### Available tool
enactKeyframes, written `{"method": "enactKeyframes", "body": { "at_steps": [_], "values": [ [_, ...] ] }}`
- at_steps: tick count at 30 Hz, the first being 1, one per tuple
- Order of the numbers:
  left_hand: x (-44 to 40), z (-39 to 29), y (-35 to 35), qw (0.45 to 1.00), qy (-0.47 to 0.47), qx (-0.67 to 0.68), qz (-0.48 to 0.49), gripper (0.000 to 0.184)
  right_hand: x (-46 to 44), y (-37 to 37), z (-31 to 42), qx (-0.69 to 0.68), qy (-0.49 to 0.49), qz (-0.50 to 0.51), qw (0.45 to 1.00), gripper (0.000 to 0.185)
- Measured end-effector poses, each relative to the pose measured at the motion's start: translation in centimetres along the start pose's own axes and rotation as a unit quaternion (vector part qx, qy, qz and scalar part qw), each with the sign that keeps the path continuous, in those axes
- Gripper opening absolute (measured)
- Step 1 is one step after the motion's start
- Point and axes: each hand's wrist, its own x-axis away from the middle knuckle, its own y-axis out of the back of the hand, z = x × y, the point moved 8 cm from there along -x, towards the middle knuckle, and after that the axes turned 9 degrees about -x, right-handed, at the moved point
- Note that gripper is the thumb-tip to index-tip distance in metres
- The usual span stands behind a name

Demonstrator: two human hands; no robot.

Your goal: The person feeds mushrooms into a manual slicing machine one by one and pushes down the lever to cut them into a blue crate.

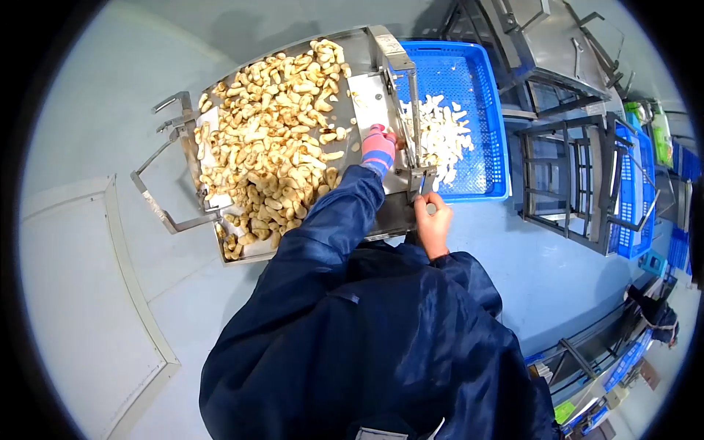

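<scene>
My left hand (379, 144), in a pink and blue striped glove, is at the white board (369, 104) beside the metal cutting frame (414, 110). Its fingers are bunched together, and what they hold is too small to name. My bare right hand (433, 220) is wrapped round the end of the frame's lever, at the lower right of the board. Brown-skinned, curved root-like pieces (271, 139) are heaped on the metal tray (352, 55) to the left. Pale pieces (440, 136) lie in the blue basket (480, 110) just right of the frame.
Another frame with handles (183, 147) stands at the tray's left edge. Metal stands (565, 176) and a second blue basket (634, 191) are at the right. A white door panel (88, 293) shows at the lower left. Further benches with items are at the lower right.
</scene>
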Motion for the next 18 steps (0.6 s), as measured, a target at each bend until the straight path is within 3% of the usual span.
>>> {"method": "enactKeyframes", "body": {
  "at_steps": [4,7,9,10,12,14,15,18],
  "values": [
    [0.5,1.1,-1.0,0.993,-0.074,0.084,0.035,0.028,0.1,-0.1,-0.1,-0.033,-0.039,-0.001,0.999,0.023],
    [0.3,0.9,-1.7,0.988,-0.114,0.092,0.036,0.033,0.7,-0.5,-2.7,0.010,0.014,0.000,1.000,0.022],
    [0.2,0.3,-1.5,0.989,-0.136,0.055,0.018,0.036,0.7,-0.1,-2.0,0.012,0.035,-0.028,0.999,0.022],
    [1.4,0.4,-1.1,0.987,-0.161,0.027,0.004,0.037,-0.1,0.3,1.6,-0.008,-0.013,-0.032,0.999,0.023],
    [1.8,0.2,-1.2,0.988,-0.142,0.056,0.016,0.037,-0.3,0.4,2.4,0.016,-0.011,-0.017,1.000,0.023],
    [0.8,1.3,-2.1,0.989,-0.141,0.039,0.013,0.038,0.6,-0.2,-1.7,0.040,0.059,-0.022,0.997,0.022],
    [1.2,0.7,-1.8,0.993,-0.104,0.034,0.039,0.038,0.5,-0.1,-1.3,0.027,0.049,-0.022,0.998,0.022],
    [2.1,-0.7,-0.8,0.983,-0.183,-0.023,-0.017,0.037,0.3,0.3,1.0,0.001,0.018,-0.024,1.000,0.021]
  ]
}}
